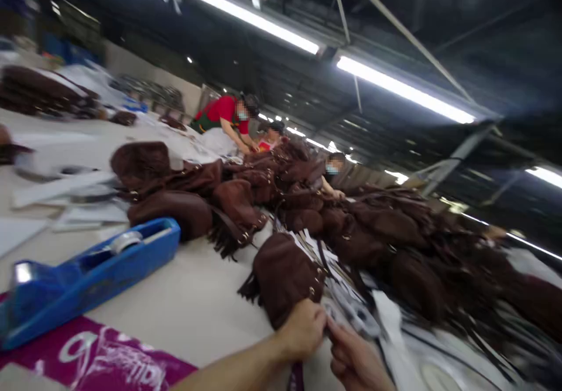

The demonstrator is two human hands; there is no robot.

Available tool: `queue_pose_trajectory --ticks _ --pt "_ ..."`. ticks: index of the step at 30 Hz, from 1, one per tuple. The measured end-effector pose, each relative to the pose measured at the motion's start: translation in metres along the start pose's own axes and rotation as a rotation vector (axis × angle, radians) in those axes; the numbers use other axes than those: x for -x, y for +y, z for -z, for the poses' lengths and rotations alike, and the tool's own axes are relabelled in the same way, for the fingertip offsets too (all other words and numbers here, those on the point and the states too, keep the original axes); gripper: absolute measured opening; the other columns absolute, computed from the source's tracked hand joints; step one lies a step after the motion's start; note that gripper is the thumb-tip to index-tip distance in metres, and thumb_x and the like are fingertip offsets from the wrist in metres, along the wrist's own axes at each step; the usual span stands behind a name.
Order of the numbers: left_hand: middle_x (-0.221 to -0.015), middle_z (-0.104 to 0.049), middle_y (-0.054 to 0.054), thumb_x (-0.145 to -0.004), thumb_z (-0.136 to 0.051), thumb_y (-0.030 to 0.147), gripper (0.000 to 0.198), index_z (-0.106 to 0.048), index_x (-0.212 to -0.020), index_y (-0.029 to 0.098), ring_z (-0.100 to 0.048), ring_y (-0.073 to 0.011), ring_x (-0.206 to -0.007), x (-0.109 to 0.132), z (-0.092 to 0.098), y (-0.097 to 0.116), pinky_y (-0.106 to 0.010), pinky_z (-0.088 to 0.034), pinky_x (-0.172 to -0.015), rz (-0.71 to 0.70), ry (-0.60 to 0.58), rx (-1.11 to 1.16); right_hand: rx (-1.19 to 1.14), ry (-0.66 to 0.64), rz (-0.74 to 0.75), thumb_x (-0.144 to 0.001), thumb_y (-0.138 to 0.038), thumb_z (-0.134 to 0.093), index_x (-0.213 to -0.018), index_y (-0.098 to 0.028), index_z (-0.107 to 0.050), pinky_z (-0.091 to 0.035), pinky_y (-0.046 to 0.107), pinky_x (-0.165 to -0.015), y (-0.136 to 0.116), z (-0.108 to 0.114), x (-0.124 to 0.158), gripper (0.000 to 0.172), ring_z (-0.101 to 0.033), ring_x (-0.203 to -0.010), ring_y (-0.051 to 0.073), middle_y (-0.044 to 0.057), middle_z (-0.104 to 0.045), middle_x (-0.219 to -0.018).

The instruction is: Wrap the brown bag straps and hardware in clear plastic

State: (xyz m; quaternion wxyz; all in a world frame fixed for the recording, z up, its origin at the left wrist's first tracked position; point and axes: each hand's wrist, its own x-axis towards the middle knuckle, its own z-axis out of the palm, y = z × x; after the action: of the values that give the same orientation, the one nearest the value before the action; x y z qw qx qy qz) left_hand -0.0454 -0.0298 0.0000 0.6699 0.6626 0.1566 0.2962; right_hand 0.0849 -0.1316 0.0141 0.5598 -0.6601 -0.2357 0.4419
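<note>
A dark brown leather handbag [287, 274] with a tassel and small gold-coloured metal fittings lies on the pale table, close in front of me. My left hand [304, 328] is closed at the bag's near right edge, gripping it there. Thumb and fingers of my right hand [355, 356] are pinched together, their tips meeting those of the left. Whatever small part sits between the right fingertips is hidden and blurred. Below my left wrist a dark strap end [297, 376] hangs down.
A large heap of brown handbags [395, 227] runs across the table. At left lie a blue tape dispenser [96, 280], a purple printed plastic bag [114, 359] and white sheets [65, 195]. A co-worker in red [223, 116] leans over the far side; others stand beyond the heap.
</note>
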Motion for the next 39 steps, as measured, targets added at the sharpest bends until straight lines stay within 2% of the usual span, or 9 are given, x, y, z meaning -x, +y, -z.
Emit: queue_pose_trajectory --ticks 2,5,8,12,19,24,27,31,39 --pt "-0.082 -0.059 -0.002 -0.086 -0.055 0.028 0.019 -0.061 -0.077 0.013 -0.054 -0.017 -0.082 -0.013 -0.024 -0.011 -0.028 -0.044 -0.074 0.066 -0.023 0.033 -0.181 -0.019 -0.055 -0.058 -0.038 -0.088 -0.076 -0.02 -0.055 -0.021 0.014 -0.034 0.007 0.006 -0.009 0.042 -0.026 -0.034 0.002 -0.013 -0.033 -0.047" --pt "-0.061 -0.048 0.002 -0.077 -0.052 0.023 0.016 -0.059 -0.067 0.012 -0.045 -0.0126 -0.062 -0.021 -0.026 -0.018 -0.024 -0.035 -0.058 0.145 -0.047 0.074 -0.377 -0.095 -0.114 -0.045 -0.032 -0.093 -0.074 -0.018 -0.052 -0.011 0.013 -0.037 0.01 0.008 -0.013 0.052 -0.014 -0.035 -0.002 -0.017 -0.025 -0.046" --pt "-0.056 -0.043 0.003 -0.07 -0.049 0.021 0.019 -0.062 -0.078 0.01 -0.038 -0.0098 -0.051 -0.02 -0.019 -0.017 -0.023 -0.029 -0.05 0.209 -0.066 0.104 -0.433 -0.165 -0.125 -0.047 -0.03 -0.093 -0.078 -0.016 -0.054 -0.009 0.013 -0.038 0.012 0.009 -0.012 0.051 -0.01 -0.037 -0.002 -0.017 -0.025 -0.046" --pt "-0.061 -0.05 0.002 -0.065 -0.05 0.018 0.029 -0.065 -0.089 0.01 -0.042 -0.0101 -0.053 -0.018 -0.02 -0.013 -0.021 -0.032 -0.051 0.224 -0.074 0.074 -0.442 -0.261 -0.085 -0.054 -0.034 -0.09 -0.084 -0.014 -0.059 -0.009 0.013 -0.038 0.02 0.014 -0.015 0.048 -0.006 -0.04 -0.002 -0.016 -0.026 -0.048" --pt "-0.068 -0.054 0.0 -0.068 -0.049 0.015 0.024 -0.065 -0.085 0.011 -0.048 -0.0123 -0.057 -0.015 -0.028 -0.007 -0.021 -0.035 -0.052 0.18 -0.003 -0.12 -0.431 -0.214 -0.001 -0.058 -0.037 -0.089 -0.085 -0.012 -0.063 -0.011 0.013 -0.038 0.028 0.022 -0.018 0.044 -0.007 -0.04 -0.001 -0.016 -0.023 -0.047" --pt "-0.083 -0.057 -0.002 -0.062 -0.054 0.012 0.023 -0.066 -0.081 0.012 -0.053 -0.0135 -0.069 -0.013 -0.034 -0.007 -0.02 -0.039 -0.059 0.077 0.054 -0.332 -0.498 -0.413 -0.1 -0.064 -0.029 -0.086 -0.087 -0.014 -0.064 -0.011 0.013 -0.036 0.029 0.038 -0.015 0.035 -0.004 -0.039 -0.001 -0.017 -0.018 -0.047" --pt "-0.07 -0.056 0.0 -0.062 -0.054 0.016 0.026 -0.064 -0.085 0.012 -0.051 -0.0122 -0.056 -0.015 -0.036 -0.008 -0.02 -0.038 -0.05 0.167 0.014 -0.164 -0.514 -0.493 -0.104 -0.069 -0.029 -0.083 -0.092 -0.015 -0.064 -0.012 0.012 -0.036 0.031 0.044 -0.018 0.033 -0.004 -0.038 0.0 -0.017 -0.018 -0.046" --pt "-0.053 -0.053 0.004 -0.058 -0.06 0.02 0.032 -0.062 -0.088 0.011 -0.048 -0.0121 -0.045 -0.018 -0.035 -0.009 -0.021 -0.037 -0.044 0.271 0.008 0.019 -0.546 -0.511 -0.064 -0.074 -0.03 -0.08 -0.098 -0.016 -0.064 -0.012 0.013 -0.036 0.036 0.045 -0.022 0.032 -0.004 -0.038 0.0 -0.016 -0.019 -0.046" --pt "-0.047 -0.053 0.006 -0.051 -0.066 0.02 0.035 -0.06 -0.086 0.014 -0.045 -0.0099 -0.042 -0.018 -0.036 -0.008 -0.019 -0.036 -0.043 0.339 0.053 0.126 -0.55 -0.492 -0.065 -0.071 -0.031 -0.081 -0.098 -0.016 -0.063 -0.013 0.014 -0.038 0.036 0.044 -0.021 0.036 -0.005 -0.038 0.0 -0.016 -0.02 -0.048"
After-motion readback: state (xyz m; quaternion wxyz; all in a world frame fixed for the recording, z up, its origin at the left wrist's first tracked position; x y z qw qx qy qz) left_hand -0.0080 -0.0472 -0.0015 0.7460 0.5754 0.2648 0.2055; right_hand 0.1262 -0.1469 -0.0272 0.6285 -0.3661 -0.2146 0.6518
